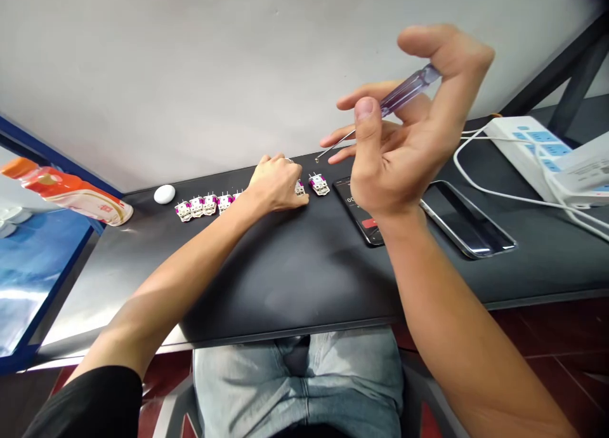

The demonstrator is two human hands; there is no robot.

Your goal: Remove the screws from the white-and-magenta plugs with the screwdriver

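My right hand is raised above the table, holding a screwdriver with a clear purple handle; its thin shaft points down and left, with a tiny piece at the tip. My left hand rests at the row of small white and purple parts, its fingers bent over some of them and partly hiding them. One more such part sits just right of my left hand. Metal pins stick up from the parts.
A black phone lies partly behind my right hand, and a second phone lies farther right. White cables run to a power strip. At left are a white round object and an orange bottle.
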